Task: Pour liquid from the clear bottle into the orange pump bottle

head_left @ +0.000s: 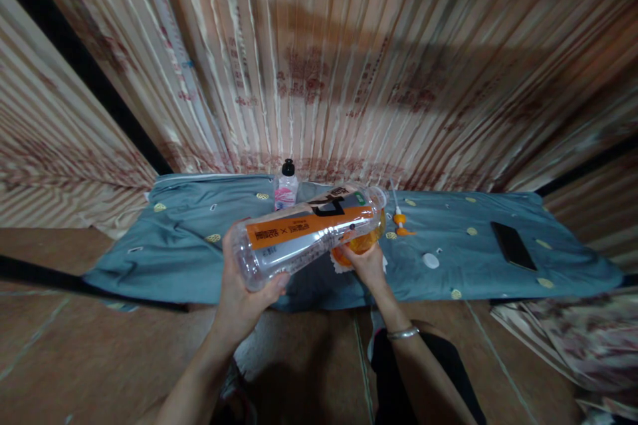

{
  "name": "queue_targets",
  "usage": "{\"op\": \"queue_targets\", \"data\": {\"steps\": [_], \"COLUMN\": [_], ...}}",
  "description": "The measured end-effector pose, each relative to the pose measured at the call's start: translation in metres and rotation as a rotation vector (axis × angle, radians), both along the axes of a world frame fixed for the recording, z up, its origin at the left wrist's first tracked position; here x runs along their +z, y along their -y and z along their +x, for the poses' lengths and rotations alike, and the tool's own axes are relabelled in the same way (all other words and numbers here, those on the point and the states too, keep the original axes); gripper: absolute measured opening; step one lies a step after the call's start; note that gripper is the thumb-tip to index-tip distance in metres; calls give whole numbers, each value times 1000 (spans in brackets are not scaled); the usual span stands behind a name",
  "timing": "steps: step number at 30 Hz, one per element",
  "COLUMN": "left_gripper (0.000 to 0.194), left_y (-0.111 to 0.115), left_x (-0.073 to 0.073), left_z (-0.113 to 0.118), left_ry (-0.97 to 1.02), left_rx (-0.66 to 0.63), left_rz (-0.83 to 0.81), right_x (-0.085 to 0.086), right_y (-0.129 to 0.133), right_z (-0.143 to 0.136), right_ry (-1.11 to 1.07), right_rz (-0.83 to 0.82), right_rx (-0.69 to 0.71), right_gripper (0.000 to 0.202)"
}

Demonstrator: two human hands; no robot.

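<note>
Wrapped round the base of a large clear plastic bottle [304,232] with an orange label is my left hand [246,295]. The bottle is tilted, its open mouth up at the right, over an orange bottle [366,239]. My right hand [366,265] holds this orange bottle, whose top is hidden behind the clear one. Under the orange bottle a white scalloped edge shows. An orange pump head [399,220] with a pale tube lies to the right, and a round white cap [430,260] is near it.
A small bottle [286,192] with a black top stands behind the clear bottle. At the right a dark phone-like slab [513,246] lies on the blue-green cloth [463,272]. Pleated curtains [319,66] hang behind, with dark poles [100,80] at the sides.
</note>
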State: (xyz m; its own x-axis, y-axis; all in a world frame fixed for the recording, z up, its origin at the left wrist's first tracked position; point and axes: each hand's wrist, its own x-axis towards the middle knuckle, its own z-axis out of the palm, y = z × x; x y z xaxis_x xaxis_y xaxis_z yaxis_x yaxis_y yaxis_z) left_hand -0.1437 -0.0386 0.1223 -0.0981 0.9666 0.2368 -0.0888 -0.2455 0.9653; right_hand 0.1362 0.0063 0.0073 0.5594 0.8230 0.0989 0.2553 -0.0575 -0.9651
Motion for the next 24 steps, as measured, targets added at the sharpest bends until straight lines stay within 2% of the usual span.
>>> {"op": "queue_targets", "data": {"steps": [10,18,24], "left_gripper": [110,105,106], "left_y": [0,0,1], "left_x": [-5,-1,1], "left_z": [1,2,0], "left_ry": [-21,-6,-14], "left_rx": [22,13,-8], "left_rz": [1,-5,-13], "right_x": [-1,5,1], "right_y": [0,2,2], "right_z": [2,-1,1], "right_ry": [-3,-46,-14], "right_rz": [-1,15,-5], "right_rx": [29,34,45], "right_gripper": [76,73,73]}}
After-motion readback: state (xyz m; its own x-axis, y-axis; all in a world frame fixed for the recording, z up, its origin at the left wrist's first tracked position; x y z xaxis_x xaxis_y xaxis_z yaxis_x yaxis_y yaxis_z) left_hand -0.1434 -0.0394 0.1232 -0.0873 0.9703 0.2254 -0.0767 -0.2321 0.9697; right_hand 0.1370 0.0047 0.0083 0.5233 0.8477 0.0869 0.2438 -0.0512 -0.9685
